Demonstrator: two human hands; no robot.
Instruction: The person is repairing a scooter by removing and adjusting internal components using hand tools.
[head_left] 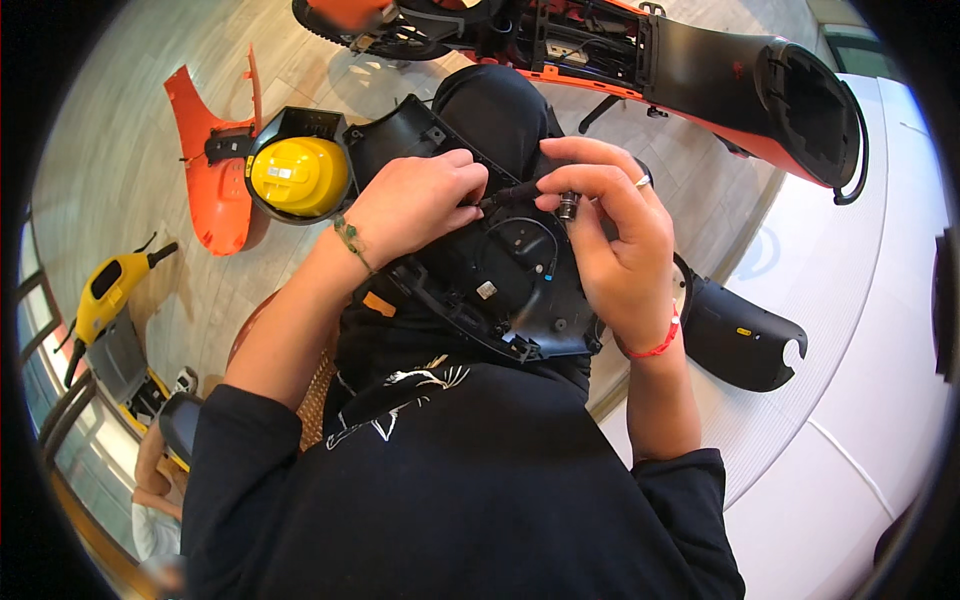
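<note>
A large black plastic scooter panel [530,270] lies across my lap, its ribbed inner side up. Over it, my left hand [415,205] is closed, fingertips pinching a black cable [513,193] near its end. From there the cable runs to my right hand [618,235], whose thumb and fingers are curled around its other side. A short, shiny metal cylinder [568,207] shows between the right thumb and fingers; its exact kind is unclear. A thin black wire [520,222] arches over the panel below the hands.
An orange body panel [222,200] and a yellow hard hat [298,177] in a black holder lie on the floor at left. A partly stripped orange scooter [690,80] stands ahead. A black cover [742,335] rests on the white platform [830,300] at right. Far left stands a yellow scooter [108,290].
</note>
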